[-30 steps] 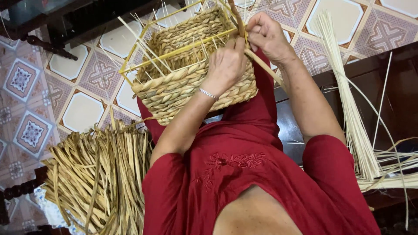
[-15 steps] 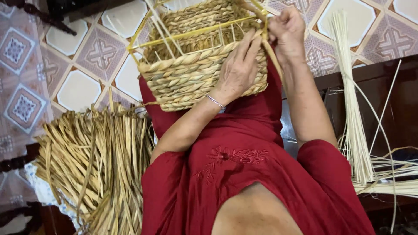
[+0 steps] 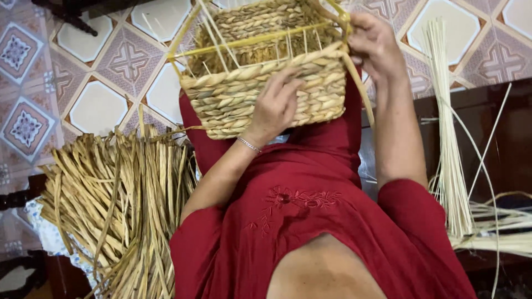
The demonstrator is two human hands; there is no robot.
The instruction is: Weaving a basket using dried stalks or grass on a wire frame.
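Observation:
A half-woven basket (image 3: 233,99) of braided straw on a yellow wire frame rests on my lap, its opening facing away from me. My left hand (image 3: 274,108) presses flat against the basket's near woven wall, fingers spread; a thin bracelet sits on that wrist. My right hand (image 3: 374,44) grips the basket's top right corner, pinching a flat straw strand (image 3: 360,91) that hangs down along the frame. Loose thin spokes stick up from the rim.
A thick pile of dried flat straw strips (image 3: 111,205) lies to my left. A bundle of thin pale reeds (image 3: 449,155) lies to my right over a dark wooden bench (image 3: 510,138). Patterned floor tiles (image 3: 100,105) lie beyond my knees.
The basket has shifted slightly in the view and my left hand slid along its near wall. My right hand stays at the top right corner with the strand.

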